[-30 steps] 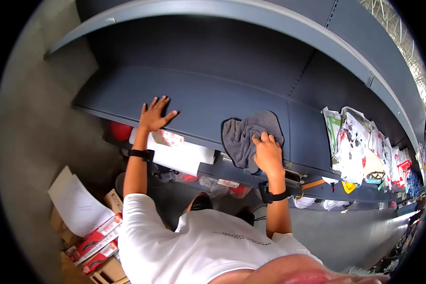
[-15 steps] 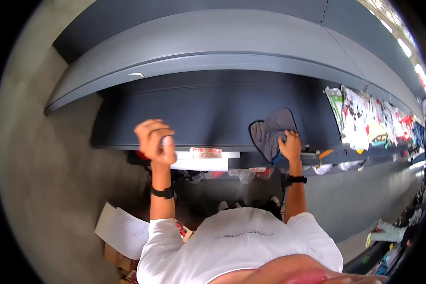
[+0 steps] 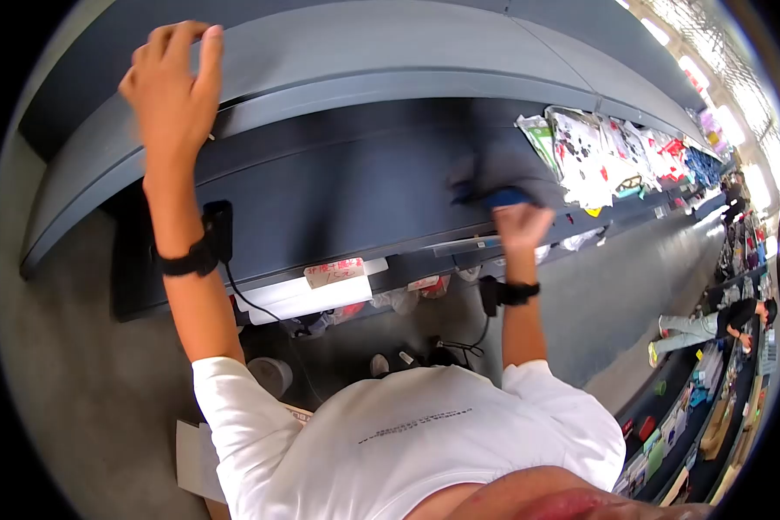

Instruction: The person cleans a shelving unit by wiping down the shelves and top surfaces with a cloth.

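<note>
Left hand rose; cloth blurred, label red-lettered.

Left hand — raised at the upper shelf, fingers spread, nothing gripped. Right hand — blurred, holding a dark grey cloth over the lower shelf. Plastic-wrapped packets: stood on the lower shelf, near the cloth. Price card, red-lettered: hung at the shelf's front edge, above white sheets. Round bin: stood on the floor. Another person: bent at shelving, well apart.
</note>
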### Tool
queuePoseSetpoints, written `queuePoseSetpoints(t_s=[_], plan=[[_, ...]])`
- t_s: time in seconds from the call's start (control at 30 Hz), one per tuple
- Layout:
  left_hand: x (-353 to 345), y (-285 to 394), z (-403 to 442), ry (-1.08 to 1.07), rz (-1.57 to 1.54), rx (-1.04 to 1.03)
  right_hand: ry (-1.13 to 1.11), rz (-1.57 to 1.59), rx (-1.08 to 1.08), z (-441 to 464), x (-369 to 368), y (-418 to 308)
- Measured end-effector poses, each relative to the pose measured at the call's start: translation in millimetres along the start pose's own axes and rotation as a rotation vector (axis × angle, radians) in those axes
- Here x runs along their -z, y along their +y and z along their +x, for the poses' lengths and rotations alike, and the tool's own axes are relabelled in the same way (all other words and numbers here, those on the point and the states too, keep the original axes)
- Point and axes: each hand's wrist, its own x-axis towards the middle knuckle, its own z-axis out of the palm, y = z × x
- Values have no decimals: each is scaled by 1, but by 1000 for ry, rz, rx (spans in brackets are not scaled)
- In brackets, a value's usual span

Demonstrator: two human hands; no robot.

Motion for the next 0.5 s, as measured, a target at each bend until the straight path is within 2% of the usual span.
queuePoseSetpoints(t_s=[0.03,0.07,0.1,0.17,0.2,0.27,0.33,0.4,0.47,0.5], plan=[[-8,2,1,1,17,-1,-33,168,147,-6,-24,-22],[-15,10,1,-123,37,20,-122,101,409,6,-27,-47],[-19,16,0,-246,54,41,-72,188,507,-4,-67,-78],[-23,22,4,-312,-25,79,18,-1584,1442,12,-95,-130],[-25,26,5,-378,-114,125,16,-1674,1593,15,-109,-151],[-27,38,5,-388,-62,135,6,-1754,1760,25,-137,-169],[-29,50,7,-412,-7,118,-479,-2269,1275,30,-183,-135],[-31,59,12,-446,-33,150,-898,-1825,720,83,-202,-64],[-39,61,13,-451,-48,134,-936,-1374,689,105,-191,-30],[-41,45,8,-459,-79,166,-890,-1588,902,76,-212,-36]])
